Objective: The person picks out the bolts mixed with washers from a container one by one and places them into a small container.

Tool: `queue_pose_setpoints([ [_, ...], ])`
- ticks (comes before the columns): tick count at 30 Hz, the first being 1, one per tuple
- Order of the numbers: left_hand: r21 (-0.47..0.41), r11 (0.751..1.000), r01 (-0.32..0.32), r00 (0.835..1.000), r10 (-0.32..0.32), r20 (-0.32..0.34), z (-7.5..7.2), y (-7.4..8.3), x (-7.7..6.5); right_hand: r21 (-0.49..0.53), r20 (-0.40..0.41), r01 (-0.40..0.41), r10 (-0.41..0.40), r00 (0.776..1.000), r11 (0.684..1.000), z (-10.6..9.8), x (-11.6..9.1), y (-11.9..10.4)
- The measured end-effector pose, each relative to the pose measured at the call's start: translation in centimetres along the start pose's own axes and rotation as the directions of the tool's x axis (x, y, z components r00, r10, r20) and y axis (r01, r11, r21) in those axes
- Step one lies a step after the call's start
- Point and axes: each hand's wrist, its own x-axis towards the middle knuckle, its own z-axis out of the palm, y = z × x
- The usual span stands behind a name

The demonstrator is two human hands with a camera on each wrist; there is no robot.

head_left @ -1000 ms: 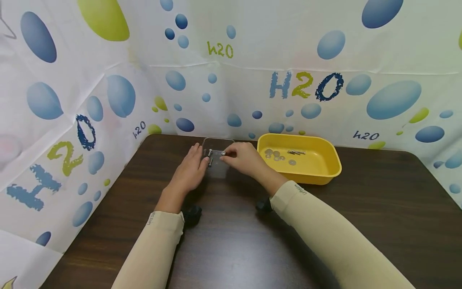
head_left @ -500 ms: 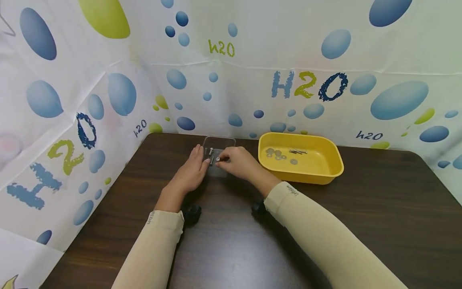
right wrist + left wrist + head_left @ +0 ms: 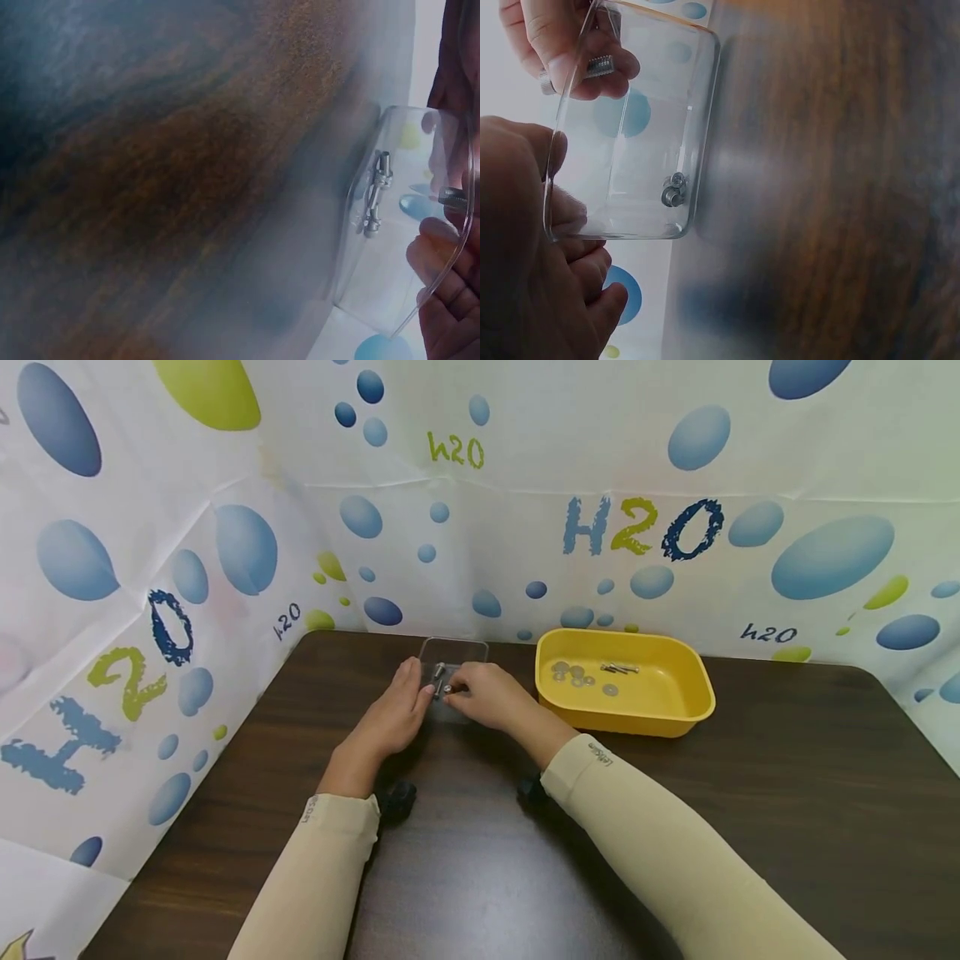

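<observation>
A tabletop work spot indoors: a dark table (image 3: 480,860) with a yellow bin (image 3: 663,693) of washers (image 3: 611,690) and screws (image 3: 621,668). A curtain (image 3: 525,468) printed with drops (image 3: 832,557) and "H2O" screens it; the kind of room is unclear.

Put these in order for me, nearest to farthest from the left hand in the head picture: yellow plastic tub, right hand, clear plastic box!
From the left hand:
1. Clear plastic box: right up against that hand.
2. Right hand: a bit to the right, fingers at the box.
3. Yellow plastic tub: farthest right.
</observation>
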Motion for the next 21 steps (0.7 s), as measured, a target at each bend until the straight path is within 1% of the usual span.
queue_pose_setpoints([
  [4, -0.003, 1.000, 0.002, 1.000, -0.002, 0.003, -0.01, -0.05, 0.04, -0.031, 0.036, -0.012, 0.013, 0.999, 0.999, -0.11, 0.06, -0.20],
  [7, -0.004, 1.000, 0.002, 1.000, -0.002, 0.004, 0.00, -0.09, 0.07, -0.058, 0.063, -0.004, 0.008, 0.998, 0.998, -0.19, 0.12, -0.34],
  [13, -0.003, 1.000, -0.011, 1.000, 0.011, 0.001, -0.06, -0.17, 0.06, -0.088, 0.112, 0.027, -0.017, 0.994, 0.996, 0.00, 0.36, -0.34],
  [17, -0.014, 1.000, -0.016, 1.000, 0.016, 0.002, -0.07, -0.17, 0.01, -0.102, 0.151, 0.063, -0.047, 0.987, 0.993, 0.32, 0.42, -0.22],
  [21, -0.024, 1.000, -0.015, 1.000, 0.015, 0.004, -0.02, -0.21, -0.03, -0.125, 0.161, 0.074, -0.053, 0.986, 0.989, 0.56, 0.41, -0.19],
])
